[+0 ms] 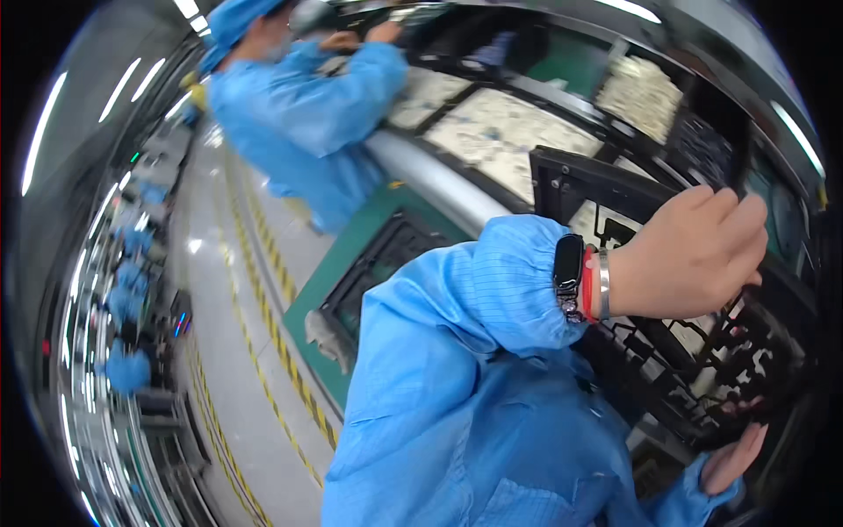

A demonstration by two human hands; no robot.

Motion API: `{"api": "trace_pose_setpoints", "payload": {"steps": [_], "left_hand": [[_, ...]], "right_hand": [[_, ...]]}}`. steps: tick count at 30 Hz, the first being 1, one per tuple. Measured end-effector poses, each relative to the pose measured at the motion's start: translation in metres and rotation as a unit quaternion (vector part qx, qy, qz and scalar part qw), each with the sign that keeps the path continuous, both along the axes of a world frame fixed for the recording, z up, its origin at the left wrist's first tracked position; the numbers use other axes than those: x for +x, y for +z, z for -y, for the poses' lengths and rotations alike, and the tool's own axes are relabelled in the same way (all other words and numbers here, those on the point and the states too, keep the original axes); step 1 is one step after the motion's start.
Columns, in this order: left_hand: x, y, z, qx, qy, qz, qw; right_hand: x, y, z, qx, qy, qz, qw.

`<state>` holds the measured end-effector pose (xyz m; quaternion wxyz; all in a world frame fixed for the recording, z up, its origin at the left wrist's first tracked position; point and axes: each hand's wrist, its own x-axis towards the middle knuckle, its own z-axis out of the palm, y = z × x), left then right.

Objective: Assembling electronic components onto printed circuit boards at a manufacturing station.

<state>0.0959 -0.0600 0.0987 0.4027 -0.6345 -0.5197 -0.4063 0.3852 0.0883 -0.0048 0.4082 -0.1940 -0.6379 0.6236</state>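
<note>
My left hand (689, 255), with a dark watch, a red band and a metal bracelet at the wrist, is raised in front of a black openwork frame (566, 171). Its fingers curl inward, and whatever they hold is hidden. The frame has many irregular cutouts, and pale pieces show through or in them. Low on the right, my right hand (736, 457) is close to the frame's lower edge. The fingers there are straight and close together, with no object visible in them; contact with the frame cannot be made out.
A tray of small pale parts (492, 132) lies beyond the frame, with a pale heap (639, 97) farther right. Behind my left arm, a green mat (325, 294) carries another black frame (386, 246) and a grey cloth-like item (327, 338). A co-worker in blue (299, 114) works at the far left.
</note>
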Motion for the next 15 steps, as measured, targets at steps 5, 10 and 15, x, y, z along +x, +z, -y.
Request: {"api": "trace_pose_setpoints", "payload": {"steps": [5, 10, 15], "left_hand": [[0.008, 0.012, -0.033, -0.141, -0.049, 0.151, 0.977], [-0.004, -0.038, -0.034, -0.319, -0.1, 0.351, 0.874], [0.039, -0.096, -0.058, -0.496, -0.317, 0.572, 0.572]], "right_hand": [[0.047, -0.011, -0.009, -0.12, -0.184, -0.032, 0.975], [0.118, -0.01, -0.045, -0.174, -0.189, -0.001, 0.966], [0.138, -0.012, -0.102, -0.238, -0.209, 0.033, 0.948]]}}
